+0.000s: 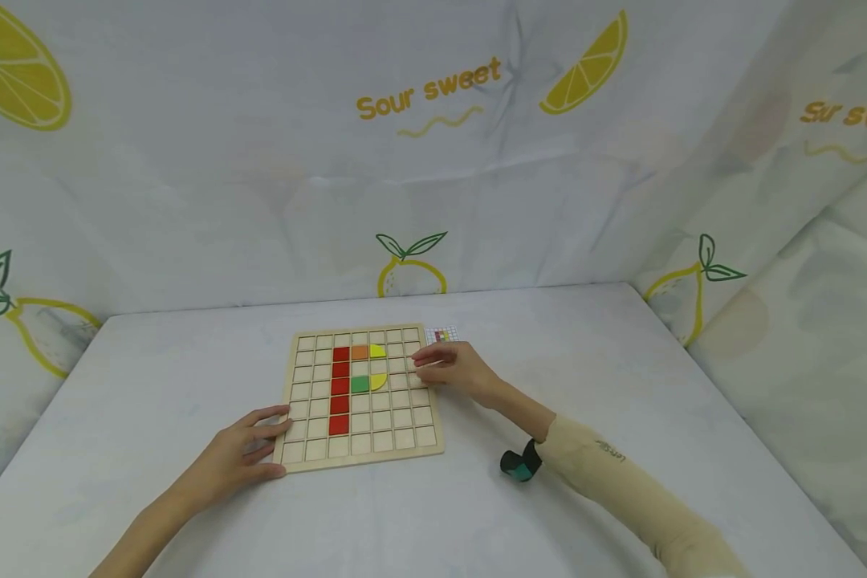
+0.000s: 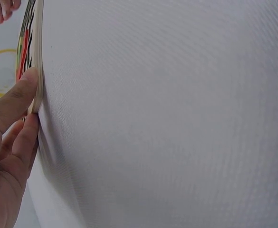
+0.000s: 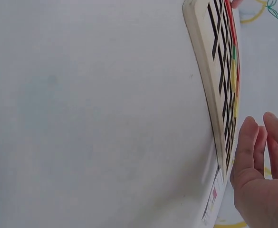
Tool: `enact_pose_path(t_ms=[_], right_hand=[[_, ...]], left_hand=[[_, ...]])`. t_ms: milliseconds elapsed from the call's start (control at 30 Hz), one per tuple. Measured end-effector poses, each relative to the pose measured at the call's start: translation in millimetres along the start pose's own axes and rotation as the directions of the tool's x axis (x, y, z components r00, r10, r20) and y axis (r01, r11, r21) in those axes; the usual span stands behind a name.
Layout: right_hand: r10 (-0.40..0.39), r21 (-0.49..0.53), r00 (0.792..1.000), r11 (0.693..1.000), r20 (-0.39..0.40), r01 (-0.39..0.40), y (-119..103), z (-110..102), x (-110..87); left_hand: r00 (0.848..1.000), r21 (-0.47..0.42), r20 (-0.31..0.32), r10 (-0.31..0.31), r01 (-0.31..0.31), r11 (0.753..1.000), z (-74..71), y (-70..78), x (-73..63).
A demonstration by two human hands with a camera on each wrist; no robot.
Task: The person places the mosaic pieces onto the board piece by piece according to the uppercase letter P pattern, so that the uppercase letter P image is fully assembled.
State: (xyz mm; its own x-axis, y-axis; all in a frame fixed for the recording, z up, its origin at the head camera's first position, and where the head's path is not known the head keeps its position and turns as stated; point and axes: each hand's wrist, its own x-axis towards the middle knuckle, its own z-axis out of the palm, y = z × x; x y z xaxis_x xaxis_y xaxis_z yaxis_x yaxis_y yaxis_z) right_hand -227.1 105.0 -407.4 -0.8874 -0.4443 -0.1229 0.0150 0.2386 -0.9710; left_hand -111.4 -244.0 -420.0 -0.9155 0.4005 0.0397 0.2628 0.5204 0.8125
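A square wooden grid board (image 1: 318, 464) lies flat on the table. Several red square tiles (image 1: 339, 386) form a column on it. To their right sit an orange tile (image 1: 360, 352), a green tile (image 1: 360, 384) and two yellow rounded tiles (image 1: 378, 351). My left hand (image 1: 227, 453) touches the board's left edge and near left corner, its fingers spread. My right hand (image 1: 458, 371) hovers at the board's right edge. In the right wrist view, nothing shows between the fingertips of that right hand (image 3: 260, 166).
A small printed card (image 1: 444, 333) with a coloured grid pattern lies beside the board's far right corner, partly behind my right hand. A white cloth (image 1: 585, 345) covers the table. Behind it hangs a lemon-print curtain (image 1: 260, 201). A black-and-teal object (image 1: 520, 464) sits by the right cuff.
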Motion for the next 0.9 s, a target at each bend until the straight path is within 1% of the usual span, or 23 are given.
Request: enact_pose_path(t_ms=[100,300,533,667,767,900], right_hand=[[0.018,0.013,1.000,1.000,-0.003,-0.018,1,-12,-9.1],[0.044,0.008,0.999,0.999,-0.013,-0.044,7,-40,-27.4],[0.067,-0.090,0.998,0.994,0.005,-0.066,18,-79,-51.8],[0.075,-0.100,0.997,0.992,0.013,-0.073,24,-99,-63.5],[0.065,-0.129,0.998,0.990,0.023,-0.062,27,-110,-71.8],[0.042,-0.221,0.998,0.975,0.050,-0.030,33,-121,-82.5]], left_hand=[[1.000,0.028,0.001,0.015,-0.015,0.999,0.0,0.7,-0.1],[1.000,0.035,0.002,0.018,-0.018,0.999,0.0,1.5,-0.5],[0.999,0.041,-0.002,0.040,-0.040,0.998,1.4,0.0,-0.4],[0.999,0.046,-0.008,0.054,-0.053,0.998,1.9,-1.7,-1.2],[0.998,0.042,-0.011,0.058,-0.057,0.997,2.2,-3.1,-1.5],[0.997,0.054,-0.016,0.070,-0.069,0.996,1.8,-3.2,-1.2]])
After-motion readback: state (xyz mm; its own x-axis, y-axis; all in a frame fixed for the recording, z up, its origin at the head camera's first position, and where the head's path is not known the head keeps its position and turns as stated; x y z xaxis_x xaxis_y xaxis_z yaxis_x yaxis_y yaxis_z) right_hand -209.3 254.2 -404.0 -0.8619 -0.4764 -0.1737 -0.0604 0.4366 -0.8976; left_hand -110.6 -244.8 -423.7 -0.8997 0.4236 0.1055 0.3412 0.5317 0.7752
